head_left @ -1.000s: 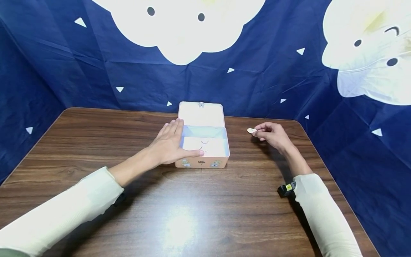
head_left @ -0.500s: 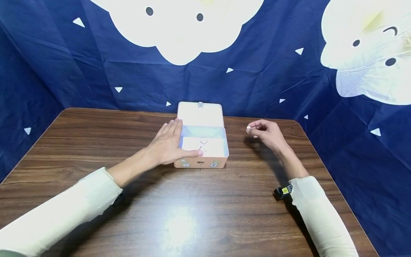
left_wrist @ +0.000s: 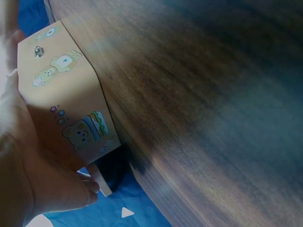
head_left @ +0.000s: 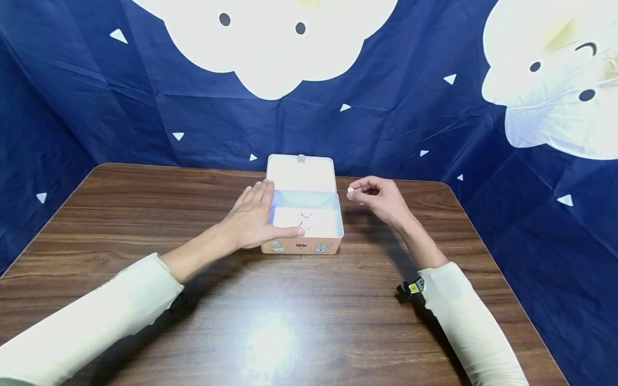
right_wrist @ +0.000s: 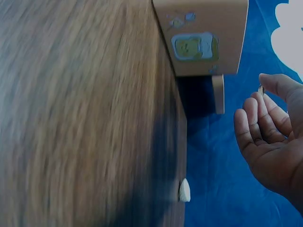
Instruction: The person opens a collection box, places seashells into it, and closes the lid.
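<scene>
A small tin box [head_left: 301, 245] with peach sides and printed cartoon bears stands on the table, its white lid [head_left: 300, 172] swung back. My left hand [head_left: 248, 217] rests along the box's left side, fingers straight, with the thumb across the front rim. To the right of the box and above the table, my right hand [head_left: 386, 201] pinches a small white piece [head_left: 350, 190] between thumb and fingertips. The right wrist view shows that small piece [right_wrist: 261, 89] edge-on. Thin curved marks show on the box's pale floor; what they are cannot be told.
A white round disc [right_wrist: 185, 190] lies near the table's edge in the right wrist view. The brown wood-grain table [head_left: 309, 321] has rounded far corners. Behind it hangs a dark blue cloth [head_left: 193, 112] with white clouds and triangles.
My right hand has picked the white piece up from beside it and moved left toward the box, carrying it. The left hand and the box stay where they were.
</scene>
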The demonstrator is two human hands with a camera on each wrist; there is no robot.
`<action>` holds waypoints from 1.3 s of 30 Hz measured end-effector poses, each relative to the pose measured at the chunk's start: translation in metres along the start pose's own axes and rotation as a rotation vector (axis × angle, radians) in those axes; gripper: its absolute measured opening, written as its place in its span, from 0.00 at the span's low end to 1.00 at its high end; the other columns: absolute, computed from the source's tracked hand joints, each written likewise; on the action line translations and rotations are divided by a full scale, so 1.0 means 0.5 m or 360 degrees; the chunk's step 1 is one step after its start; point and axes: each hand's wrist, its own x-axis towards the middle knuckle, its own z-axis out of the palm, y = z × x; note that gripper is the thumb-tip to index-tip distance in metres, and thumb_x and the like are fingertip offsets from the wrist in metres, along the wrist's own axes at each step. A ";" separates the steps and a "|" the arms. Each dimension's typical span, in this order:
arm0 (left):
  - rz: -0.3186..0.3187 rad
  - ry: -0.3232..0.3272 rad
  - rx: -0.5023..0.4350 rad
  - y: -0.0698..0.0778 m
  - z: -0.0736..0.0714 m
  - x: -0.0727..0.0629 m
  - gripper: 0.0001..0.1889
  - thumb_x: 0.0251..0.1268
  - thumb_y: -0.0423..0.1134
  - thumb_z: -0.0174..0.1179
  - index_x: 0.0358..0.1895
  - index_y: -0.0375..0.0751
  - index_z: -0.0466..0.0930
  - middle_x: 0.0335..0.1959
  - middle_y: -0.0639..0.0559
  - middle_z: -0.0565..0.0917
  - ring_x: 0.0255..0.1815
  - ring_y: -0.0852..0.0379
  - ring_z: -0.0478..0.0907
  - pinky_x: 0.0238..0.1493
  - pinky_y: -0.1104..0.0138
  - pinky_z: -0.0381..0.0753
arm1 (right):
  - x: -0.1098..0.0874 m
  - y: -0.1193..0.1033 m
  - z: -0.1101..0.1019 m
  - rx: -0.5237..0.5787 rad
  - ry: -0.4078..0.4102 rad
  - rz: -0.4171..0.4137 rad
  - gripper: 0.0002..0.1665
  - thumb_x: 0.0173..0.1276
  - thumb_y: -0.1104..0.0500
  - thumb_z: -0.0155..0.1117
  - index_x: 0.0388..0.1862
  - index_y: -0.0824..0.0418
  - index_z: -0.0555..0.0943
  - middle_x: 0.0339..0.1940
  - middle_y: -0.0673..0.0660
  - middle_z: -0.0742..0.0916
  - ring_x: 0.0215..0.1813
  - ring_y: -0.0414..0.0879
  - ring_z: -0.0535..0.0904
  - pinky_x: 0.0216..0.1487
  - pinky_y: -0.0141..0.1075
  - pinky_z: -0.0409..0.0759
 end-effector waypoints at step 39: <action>-0.0003 -0.0010 -0.0012 0.003 -0.002 -0.001 0.80 0.62 0.91 0.56 0.93 0.28 0.35 0.96 0.30 0.41 0.98 0.33 0.40 0.98 0.41 0.36 | 0.012 -0.071 0.118 0.0159 -0.0224 -0.0131 0.13 0.73 0.62 0.79 0.54 0.64 0.93 0.38 0.51 0.93 0.36 0.40 0.81 0.37 0.29 0.75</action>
